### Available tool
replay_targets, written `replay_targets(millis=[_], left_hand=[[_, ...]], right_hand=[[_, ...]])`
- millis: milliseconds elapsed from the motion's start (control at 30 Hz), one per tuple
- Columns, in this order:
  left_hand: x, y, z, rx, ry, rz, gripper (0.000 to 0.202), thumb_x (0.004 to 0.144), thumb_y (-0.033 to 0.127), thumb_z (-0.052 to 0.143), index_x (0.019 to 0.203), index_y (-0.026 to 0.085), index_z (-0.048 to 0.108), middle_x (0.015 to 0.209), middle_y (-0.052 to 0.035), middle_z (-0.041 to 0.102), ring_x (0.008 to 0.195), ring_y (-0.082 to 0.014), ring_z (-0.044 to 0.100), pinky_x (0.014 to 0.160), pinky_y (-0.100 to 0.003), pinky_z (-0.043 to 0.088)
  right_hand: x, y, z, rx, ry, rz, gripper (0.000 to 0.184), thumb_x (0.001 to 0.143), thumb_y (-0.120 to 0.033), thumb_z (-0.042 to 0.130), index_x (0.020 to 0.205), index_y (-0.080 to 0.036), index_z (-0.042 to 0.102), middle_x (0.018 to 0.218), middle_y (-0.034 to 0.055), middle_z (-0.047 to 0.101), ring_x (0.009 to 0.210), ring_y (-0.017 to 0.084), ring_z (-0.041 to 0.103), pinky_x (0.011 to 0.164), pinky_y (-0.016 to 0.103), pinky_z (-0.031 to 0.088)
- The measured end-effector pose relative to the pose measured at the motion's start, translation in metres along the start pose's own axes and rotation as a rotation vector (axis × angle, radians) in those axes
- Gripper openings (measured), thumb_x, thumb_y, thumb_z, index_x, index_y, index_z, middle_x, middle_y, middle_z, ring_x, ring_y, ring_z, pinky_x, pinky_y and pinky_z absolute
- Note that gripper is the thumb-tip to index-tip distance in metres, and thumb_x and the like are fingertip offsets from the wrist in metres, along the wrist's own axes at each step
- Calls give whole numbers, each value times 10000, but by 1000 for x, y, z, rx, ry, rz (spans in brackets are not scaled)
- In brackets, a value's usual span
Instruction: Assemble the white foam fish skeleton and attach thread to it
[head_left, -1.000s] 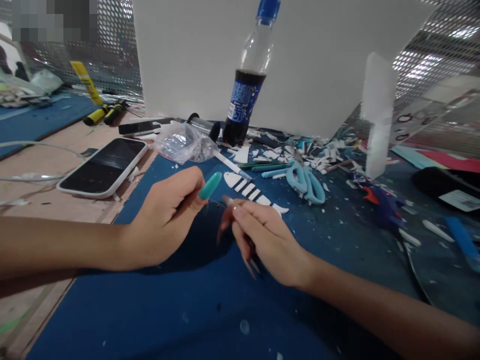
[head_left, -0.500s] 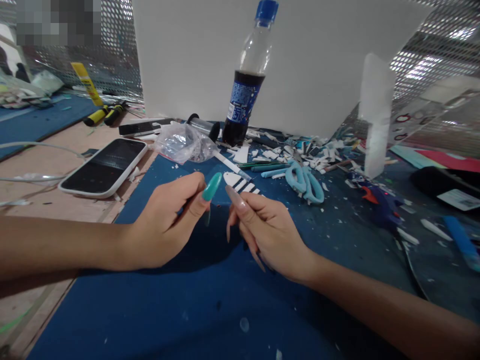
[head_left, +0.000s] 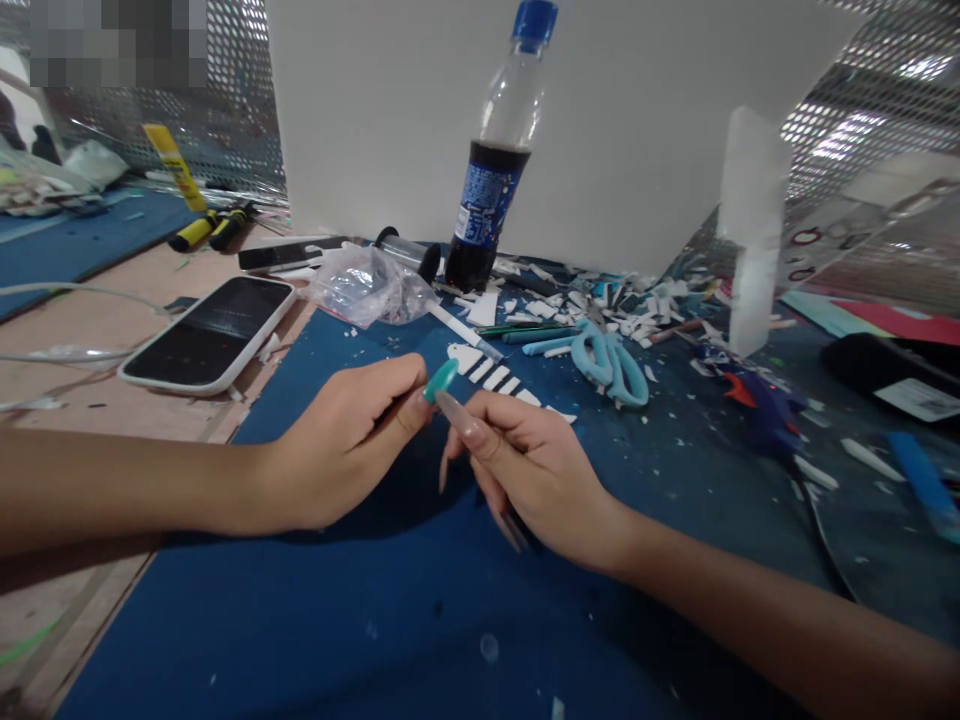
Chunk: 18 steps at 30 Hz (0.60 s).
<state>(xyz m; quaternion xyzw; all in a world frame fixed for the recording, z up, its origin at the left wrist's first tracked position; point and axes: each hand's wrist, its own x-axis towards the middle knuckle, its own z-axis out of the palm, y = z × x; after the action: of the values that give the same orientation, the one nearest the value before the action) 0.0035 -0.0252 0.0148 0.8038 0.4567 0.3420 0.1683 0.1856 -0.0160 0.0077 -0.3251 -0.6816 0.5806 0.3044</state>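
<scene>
My left hand [head_left: 352, 445] is closed in a pinch above the blue mat [head_left: 360, 640], with a long teal thumbnail pointing up and right. My right hand [head_left: 536, 470] is also pinched, its long pale thumbnail meeting the tip of the left thumb. Whatever sits between the fingers, if anything, is hidden or too small to name. Just beyond the hands lies a row of white cut strips [head_left: 496, 377], one with a rounded end. Light blue scissors [head_left: 611, 365] rest to the right of these strips.
A cola bottle [head_left: 487, 190] stands at the back before a white board [head_left: 375, 120]. White scraps [head_left: 637, 305] litter the mat's rear. A phone [head_left: 210, 335] lies at left, near a plastic bag [head_left: 367, 285]. On the right is a dark blue glue gun [head_left: 772, 410] with a cord.
Both hands have drawn together, so the thumb tips now meet where a gap was. The right hand has shifted slightly left, uncovering more white strips. The surrounding things stay put.
</scene>
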Motion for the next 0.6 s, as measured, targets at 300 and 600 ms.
replay_targets(millis=[300, 600], left_hand=[[16, -26, -6, 229, 279, 5, 258, 937, 221, 280, 702, 205, 387, 584, 21, 417, 515, -114, 404, 506, -260, 347], [14, -24, 2, 763, -56, 346, 217, 868, 169, 374, 687, 176, 494, 624, -26, 548, 601, -169, 496, 560, -284, 390]], right_hand=[[4, -2, 1, 60, 119, 51, 338, 927, -396, 429, 684, -176, 511, 392, -86, 457, 278, 43, 464, 329, 148, 370], [5, -1, 1, 10, 232, -15, 304, 909, -318, 469, 647, -181, 540, 396, -50, 485, 442, 100, 557, 536, 232, 506]])
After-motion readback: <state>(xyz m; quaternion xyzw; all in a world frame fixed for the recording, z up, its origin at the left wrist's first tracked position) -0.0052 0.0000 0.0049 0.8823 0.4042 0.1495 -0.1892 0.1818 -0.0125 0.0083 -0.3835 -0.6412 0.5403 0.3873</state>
